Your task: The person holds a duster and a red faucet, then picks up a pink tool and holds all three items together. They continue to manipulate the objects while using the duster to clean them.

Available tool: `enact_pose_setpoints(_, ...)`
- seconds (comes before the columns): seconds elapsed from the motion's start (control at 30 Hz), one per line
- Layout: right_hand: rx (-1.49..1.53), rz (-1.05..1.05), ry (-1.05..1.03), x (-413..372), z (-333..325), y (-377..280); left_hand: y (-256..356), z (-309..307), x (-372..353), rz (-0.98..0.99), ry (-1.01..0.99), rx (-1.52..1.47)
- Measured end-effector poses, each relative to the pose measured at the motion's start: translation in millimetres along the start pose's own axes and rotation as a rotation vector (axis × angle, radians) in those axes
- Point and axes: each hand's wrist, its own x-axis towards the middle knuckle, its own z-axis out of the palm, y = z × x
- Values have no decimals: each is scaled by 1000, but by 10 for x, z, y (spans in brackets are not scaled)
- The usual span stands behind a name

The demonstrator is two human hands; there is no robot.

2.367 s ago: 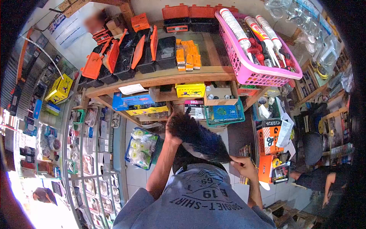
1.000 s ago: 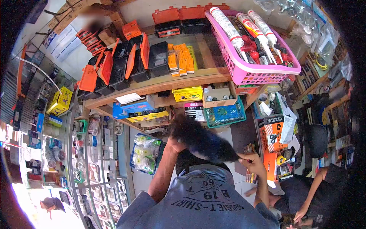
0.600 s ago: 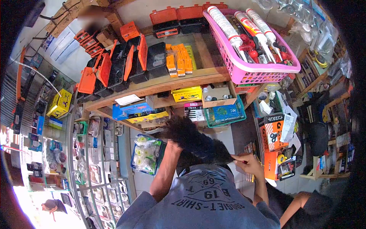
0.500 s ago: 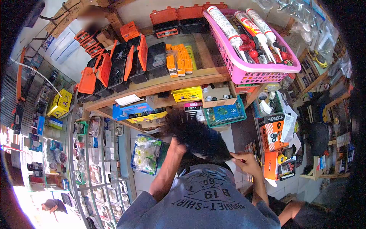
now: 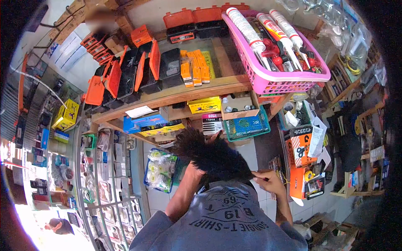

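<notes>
A dark, shaggy bundle that looks like a black feather duster point(image 5: 215, 161) is in front of my waist, above the hem of my grey-blue T-shirt point(image 5: 228, 213). My left hand point(image 5: 197, 170) is against its near left side, closed on it, with most fingers hidden in the dark strands. At the bundle's right end, my right hand point(image 5: 269, 180) has its thumb and forefinger pinched on the tip. A handle cannot be made out.
A wooden shelf point(image 5: 176, 98) ahead carries black-and-orange cases point(image 5: 148, 67) and a pink basket point(image 5: 289, 77) of sealant tubes. Below is a teal basket point(image 5: 247, 125). Wire racks point(image 5: 111, 180) stand left, orange boxes point(image 5: 298, 180) right. Another person point(image 5: 60, 226) is at lower left.
The black bundle was blurred and now shows more sharply, turned a little. My right hand has shifted slightly. Another person's arm at lower right has gone, uncovering wooden pieces.
</notes>
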Motion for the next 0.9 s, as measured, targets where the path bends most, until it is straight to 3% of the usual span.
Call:
enact_pose_setpoints(0.17,29,-57,26,8,5,36,82,178,67,-584,77,-1497)
enact_pose_setpoints(0.2,43,-61,29,7,6,54,52,180,73,-584,72,-1496)
enact_pose_setpoints(0.27,21,-135,68,36,62,112,-27,165,78,-235,-318,-1865)
enact_pose_setpoints(0.33,-2,-210,103,34,97,112,-3,157,74,-280,-257,-1904)
enact_pose_setpoints(0.47,28,-63,169,-37,132,131,107,110,64,-451,20,-2044)
enact_pose_setpoints(0.53,59,-10,210,-70,123,154,-138,130,89,-450,42,-2152)
enact_pose_setpoints(0.6,-6,-35,134,-97,56,147,-307,148,145,-298,195,-2107)
enact_pose_setpoints(0.63,-7,-35,132,-116,20,142,22,25,185,-113,35,-1961)
enact_pose_setpoints(0.67,3,6,135,-148,-9,136,-7,18,170,-116,36,-1962)
enact_pose_setpoints(0.73,16,50,144,-161,-20,131,-210,20,142,-324,244,-2020)
enact_pose_setpoints(0.77,-18,60,141,-154,-3,122,-652,204,92,-323,353,-1668)
enact_pose_setpoints(0.8,-52,70,138,-151,8,120,-561,186,98,-328,347,-1668)
enact_pose_setpoints(0.87,-57,25,64,-124,-19,159,-279,104,155,3,-28,-1971)
enact_pose_setpoints(0.9,-61,-18,-16,-112,-23,171,-646,291,81,-10,50,-1745)
